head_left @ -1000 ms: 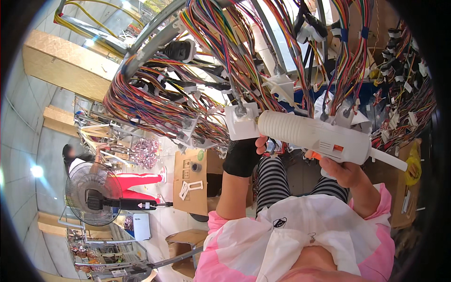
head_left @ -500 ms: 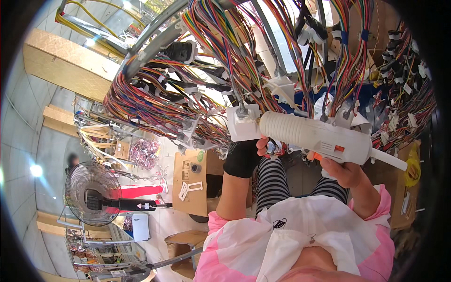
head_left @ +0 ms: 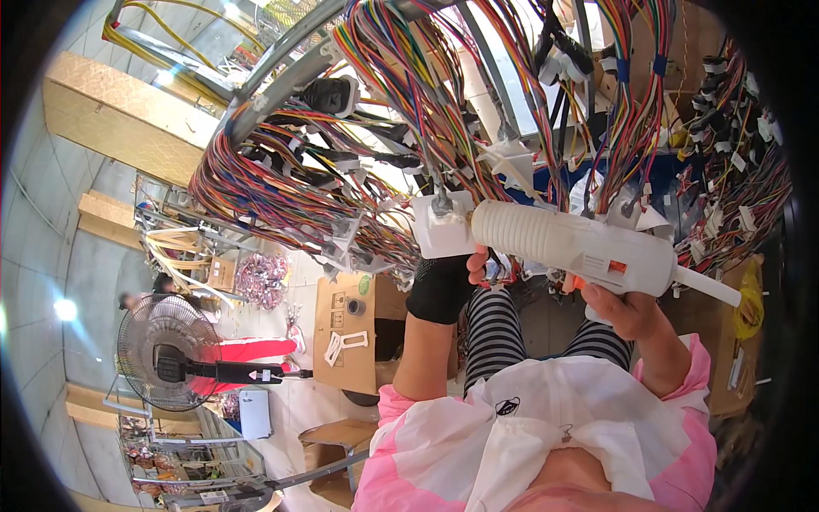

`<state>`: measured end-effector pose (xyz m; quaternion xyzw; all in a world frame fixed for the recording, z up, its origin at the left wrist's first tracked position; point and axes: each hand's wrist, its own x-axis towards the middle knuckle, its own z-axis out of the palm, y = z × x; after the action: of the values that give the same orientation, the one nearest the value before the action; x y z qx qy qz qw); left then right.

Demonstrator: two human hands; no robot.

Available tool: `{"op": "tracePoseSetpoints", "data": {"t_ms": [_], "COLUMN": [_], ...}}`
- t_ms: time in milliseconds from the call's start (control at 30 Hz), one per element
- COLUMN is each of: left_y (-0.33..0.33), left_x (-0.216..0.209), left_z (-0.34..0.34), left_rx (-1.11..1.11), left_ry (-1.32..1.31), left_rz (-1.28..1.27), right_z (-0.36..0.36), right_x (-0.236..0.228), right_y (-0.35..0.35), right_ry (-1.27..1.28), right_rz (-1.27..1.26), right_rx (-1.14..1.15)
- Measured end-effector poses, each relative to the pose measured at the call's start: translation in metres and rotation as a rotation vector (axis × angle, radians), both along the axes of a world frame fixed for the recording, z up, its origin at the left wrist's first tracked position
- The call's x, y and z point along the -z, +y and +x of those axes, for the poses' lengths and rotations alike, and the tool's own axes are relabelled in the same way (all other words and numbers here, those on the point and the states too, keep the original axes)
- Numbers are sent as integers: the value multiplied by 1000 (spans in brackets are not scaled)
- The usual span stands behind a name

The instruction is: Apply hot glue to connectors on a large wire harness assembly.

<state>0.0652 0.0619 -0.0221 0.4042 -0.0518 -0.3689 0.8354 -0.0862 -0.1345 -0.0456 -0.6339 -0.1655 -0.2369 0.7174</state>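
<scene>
My right hand (head_left: 627, 314) is closed round the grip of a large white hot glue gun (head_left: 559, 241) with an orange trigger. A white glue stick (head_left: 708, 286) sticks out of its rear end, and the nozzle points left. In a black fingerless glove, my left hand (head_left: 442, 290) is closed on the lower edge of a white square plastic piece (head_left: 445, 241); part of its grip is hidden behind the piece. The nozzle tip meets the right side of this piece. Grey wire ends and clear glue sit at its top, below a hanging bundle of coloured wires (head_left: 405, 72).
More wire bundles (head_left: 256, 192) hang from a curved metal rail (head_left: 286, 81) across the front. Other white pieces (head_left: 512, 162) dangle beside the gun. On the left stand a black fan (head_left: 171, 352), a cardboard box (head_left: 341, 328) and a person in red trousers (head_left: 256, 348).
My hands, the glue gun and the white piece stay almost in place. Behind the fan, the person in the background has shifted, and more of a dark-haired head shows.
</scene>
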Motion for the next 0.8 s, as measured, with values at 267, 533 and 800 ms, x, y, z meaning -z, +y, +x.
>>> {"op": "tracePoseSetpoints", "data": {"t_ms": [267,533,800], "left_y": [-2,-5,-2], "left_x": [-2,-6,14], "left_z": [0,-6,3], "left_rx": [87,-27,-118], "left_ry": [-85,-112,-227], "left_rz": [-111,-8,64], "right_z": [2,-8,-12], "right_x": [0,13,-6], "right_y": [-7,-4,-4], "right_ry": [27,12,193], "right_rz": [-497,-362,-629], "right_rx": [193,219,155]}}
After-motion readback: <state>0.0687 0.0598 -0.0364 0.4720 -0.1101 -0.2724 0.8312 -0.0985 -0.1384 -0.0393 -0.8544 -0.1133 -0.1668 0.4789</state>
